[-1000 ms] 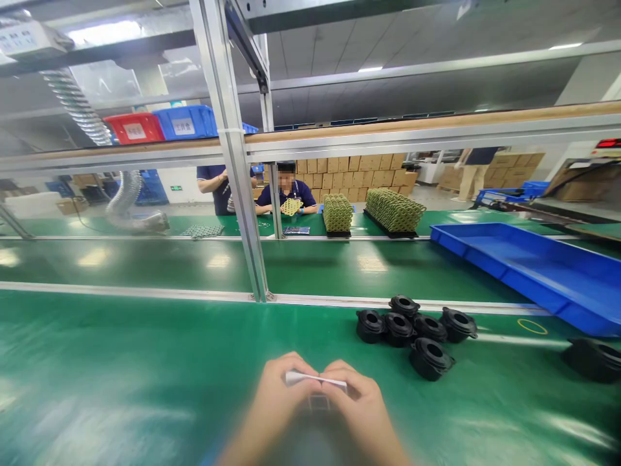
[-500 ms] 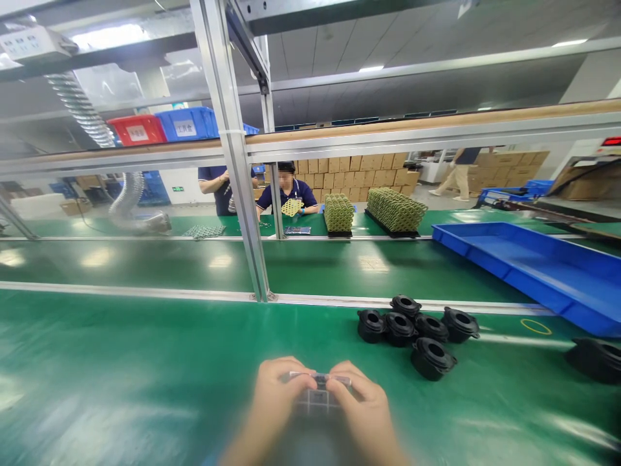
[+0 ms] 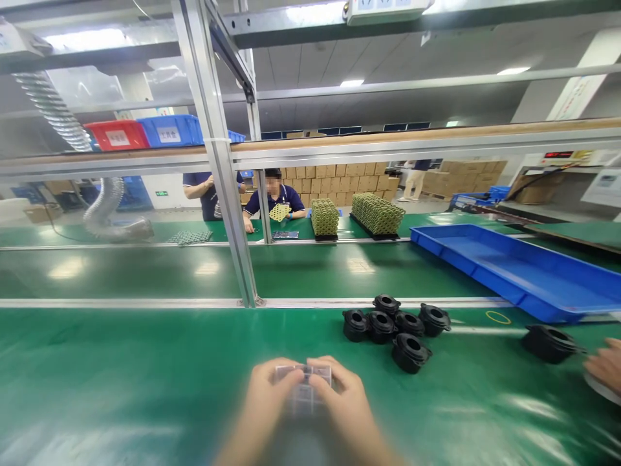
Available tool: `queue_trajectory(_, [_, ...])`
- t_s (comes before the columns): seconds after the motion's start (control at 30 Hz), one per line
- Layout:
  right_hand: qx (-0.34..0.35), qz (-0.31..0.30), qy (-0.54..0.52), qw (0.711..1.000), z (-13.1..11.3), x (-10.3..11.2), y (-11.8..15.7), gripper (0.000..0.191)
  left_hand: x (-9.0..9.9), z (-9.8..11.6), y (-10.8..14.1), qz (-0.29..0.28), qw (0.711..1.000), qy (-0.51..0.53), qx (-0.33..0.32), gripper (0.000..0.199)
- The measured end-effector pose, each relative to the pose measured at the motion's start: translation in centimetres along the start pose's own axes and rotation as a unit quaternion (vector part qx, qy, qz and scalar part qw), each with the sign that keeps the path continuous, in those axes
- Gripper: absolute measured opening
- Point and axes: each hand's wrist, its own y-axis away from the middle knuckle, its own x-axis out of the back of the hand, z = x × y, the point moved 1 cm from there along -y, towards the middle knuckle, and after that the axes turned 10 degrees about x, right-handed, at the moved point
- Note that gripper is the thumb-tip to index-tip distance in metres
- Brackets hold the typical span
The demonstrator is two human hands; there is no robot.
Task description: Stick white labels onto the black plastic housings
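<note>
A small clear plastic compartment box (image 3: 303,402) is held in front of me, low in the middle of the view. My left hand (image 3: 268,396) grips its left side, thumb on top, and my right hand (image 3: 343,396) grips the right side the same way. Both thumbs press close together near the middle of its far edge, where a see-through flap like a lid shows between the fingers. The near part of the box is blurred, so its contents cannot be made out.
Several black round housings (image 3: 410,353) stand right of my hands, another black housing (image 3: 550,343) farther right. Beyond lie a yellow ring (image 3: 498,317) and a blue tray (image 3: 524,265). A co-worker's hand (image 3: 606,366) enters at right. A metal post (image 3: 237,259) rises ahead.
The clear flap at the box's far edge shows more of its face now. A co-worker's hand has appeared at the right edge. The view has turned slightly right.
</note>
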Motion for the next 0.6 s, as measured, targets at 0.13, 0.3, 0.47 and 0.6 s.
queue_trajectory(0.13, [0.033,-0.029,0.023,0.999,-0.7,2.2,-1.0,0.03,0.8,0.0,-0.4,0.024,1.0,-0.003,0.007,0.034])
queue_trajectory(0.3, [0.077,-0.053,0.095,0.991,-1.9,3.5,-1.6,0.014,1.0,0.8,0.0,0.004,0.999,-0.032,0.003,0.03])
queue_trajectory(0.47, [0.132,-0.051,0.176,0.974,-2.0,3.1,-1.3,0.011,0.8,0.9,0.2,0.007,0.998,-0.065,-0.002,0.028])
queue_trajectory(0.6, [0.226,-0.031,0.263,0.938,-1.9,3.4,-1.2,0.01,0.9,0.5,0.0,0.013,0.997,-0.072,0.008,0.03])
